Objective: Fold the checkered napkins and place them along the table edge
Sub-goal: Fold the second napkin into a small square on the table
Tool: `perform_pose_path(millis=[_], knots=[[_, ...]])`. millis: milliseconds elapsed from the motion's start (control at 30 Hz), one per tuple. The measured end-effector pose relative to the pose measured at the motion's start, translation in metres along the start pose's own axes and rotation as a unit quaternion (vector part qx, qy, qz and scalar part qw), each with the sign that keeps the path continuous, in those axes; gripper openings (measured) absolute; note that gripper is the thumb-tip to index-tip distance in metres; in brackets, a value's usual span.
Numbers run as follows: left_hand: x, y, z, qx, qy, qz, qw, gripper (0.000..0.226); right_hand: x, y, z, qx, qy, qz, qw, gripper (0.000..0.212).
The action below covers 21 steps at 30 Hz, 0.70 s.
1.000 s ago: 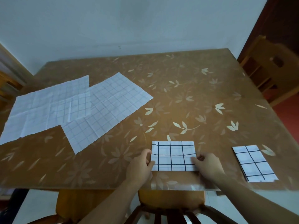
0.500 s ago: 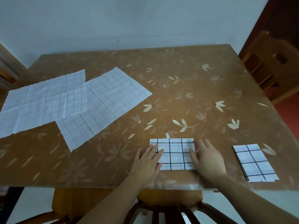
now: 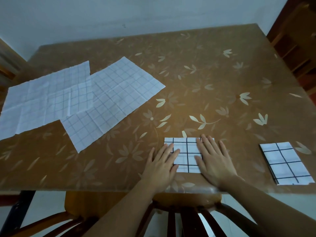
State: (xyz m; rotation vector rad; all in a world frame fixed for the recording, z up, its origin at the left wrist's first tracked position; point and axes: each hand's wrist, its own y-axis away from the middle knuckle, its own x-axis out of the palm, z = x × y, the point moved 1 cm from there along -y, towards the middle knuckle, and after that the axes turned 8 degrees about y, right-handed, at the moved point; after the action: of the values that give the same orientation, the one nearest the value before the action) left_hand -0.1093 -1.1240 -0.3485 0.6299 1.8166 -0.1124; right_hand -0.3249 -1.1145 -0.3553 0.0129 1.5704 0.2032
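Folded white napkin with bold black checks (image 3: 186, 155) lies at the near table edge, long axis left-right, under both hands. Left hand (image 3: 161, 165) and right hand (image 3: 213, 161) lie flat, fingers spread, gripping nothing. Two unfolded checkered napkins (image 3: 109, 100) lie far left, nearer the left hand.

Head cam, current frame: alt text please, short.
Both hands, left hand and right hand, press flat on a folded checkered napkin near the front edge of a brown floral table. A second folded napkin lies to its right; two unfolded napkins overlap at far left.
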Motion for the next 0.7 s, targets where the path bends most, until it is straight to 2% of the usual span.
perform_pose_path(millis=[167,333,500,700], knots=[[-0.011,-0.015,-0.018,0.001,0.035,-0.063,0.997,0.052,-0.003,0.003,-0.013,-0.001,0.021,0.014,1.000,0.067],[0.010,-0.046,-0.062,0.079,0.056,-0.054,0.994,0.059,0.002,0.004,-0.015,-0.004,0.038,0.024,0.999,0.064],[0.011,-0.050,-0.044,0.030,0.035,-0.013,0.999,0.077,0.001,0.002,-0.015,-0.003,0.047,0.024,0.999,0.064],[-0.002,-0.037,-0.004,-0.030,-0.011,0.004,0.999,0.080,0.000,0.002,-0.014,-0.003,0.030,0.027,0.999,0.066]])
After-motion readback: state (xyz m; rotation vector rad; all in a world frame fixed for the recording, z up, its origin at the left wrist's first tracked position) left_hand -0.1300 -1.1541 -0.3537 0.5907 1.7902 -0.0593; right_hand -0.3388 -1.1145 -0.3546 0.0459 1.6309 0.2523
